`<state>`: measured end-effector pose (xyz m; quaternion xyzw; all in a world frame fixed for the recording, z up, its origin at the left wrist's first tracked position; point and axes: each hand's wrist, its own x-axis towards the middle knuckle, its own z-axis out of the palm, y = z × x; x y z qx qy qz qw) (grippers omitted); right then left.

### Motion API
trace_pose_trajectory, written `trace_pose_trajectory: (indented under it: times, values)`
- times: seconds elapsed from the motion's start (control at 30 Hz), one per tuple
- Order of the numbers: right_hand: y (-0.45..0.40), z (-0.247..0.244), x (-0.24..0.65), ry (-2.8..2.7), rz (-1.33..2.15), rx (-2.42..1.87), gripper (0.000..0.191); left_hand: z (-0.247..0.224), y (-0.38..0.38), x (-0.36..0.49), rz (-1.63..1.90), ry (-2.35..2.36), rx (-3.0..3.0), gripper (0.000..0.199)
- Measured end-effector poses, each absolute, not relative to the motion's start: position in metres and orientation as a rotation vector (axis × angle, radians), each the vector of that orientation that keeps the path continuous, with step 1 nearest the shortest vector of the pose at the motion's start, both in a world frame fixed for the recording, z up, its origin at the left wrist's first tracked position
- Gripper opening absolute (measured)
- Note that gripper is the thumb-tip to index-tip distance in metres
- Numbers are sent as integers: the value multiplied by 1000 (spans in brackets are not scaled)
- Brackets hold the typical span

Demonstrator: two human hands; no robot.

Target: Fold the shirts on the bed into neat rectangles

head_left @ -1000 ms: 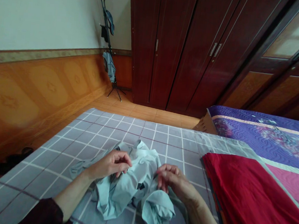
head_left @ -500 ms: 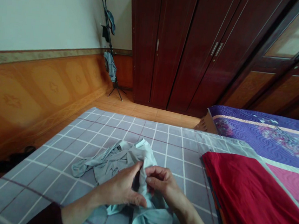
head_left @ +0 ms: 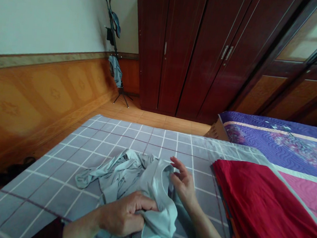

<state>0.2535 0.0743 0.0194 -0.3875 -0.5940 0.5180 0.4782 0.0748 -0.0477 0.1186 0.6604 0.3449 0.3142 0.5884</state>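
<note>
A crumpled pale grey-green garment [head_left: 152, 178] lies on the checked bedspread [head_left: 67, 162] in front of me. My left hand [head_left: 128, 213] is closed on a fold of its near part, with the fingertips partly hidden in the cloth. At the garment's right edge, beside what looks like an opening with a smooth band, is my right hand [head_left: 183, 183]. Its fingers are spread apart, and the thumb is close to the band; whether it touches the cloth I cannot tell. One end of the garment trails out to the left across the bedspread.
Folded red cloth [head_left: 267, 208] lies to the right, over other dark and orange fabric. Beyond it is a purple floral quilt [head_left: 280, 136]. A dark red wardrobe [head_left: 178, 53] and a coat stand [head_left: 114, 36] are at the back. Dark shoes [head_left: 4, 179] sit on the floor at left.
My left hand has turned over and closed on the garment's near part. My right hand has loosened its pinch and moved up and right. The garment's upright fold has spread into a wider opening.
</note>
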Motion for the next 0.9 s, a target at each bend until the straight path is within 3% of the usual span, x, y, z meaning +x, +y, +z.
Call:
trace_pose_trajectory:
  times: [0.07, 0.13, 0.23, 0.33, 0.4, 0.73, 0.9]
  values:
    - [74, 13, 253, -1600, 1167, -911, 63, 125, -52, 76, 715, 728, 1582, 10]
    - [74, 10, 253, -1742, 1129, -858, 63, 129, -55, 74, 744, 708, 1585, 10]
    - [75, 13, 254, -1769, 1304, -791, 47, 132, -59, 66, 806, 822, 1499, 7]
    - [74, 24, 255, -1493, 1623, -810, 22, 130, -64, 52, 862, 981, 1379, 6]
    - [72, 31, 255, -1300, 1739, -843, 15, 128, -65, 41, 921, 1062, 1351, 12]
    - [71, 37, 258, -1103, 1696, -863, 36, 147, -38, -8, 1336, 1887, 1654, 19]
    - [67, 49, 261, -1366, 1846, -754, 30, 130, -27, -33, 1413, 2107, 1643, 16]
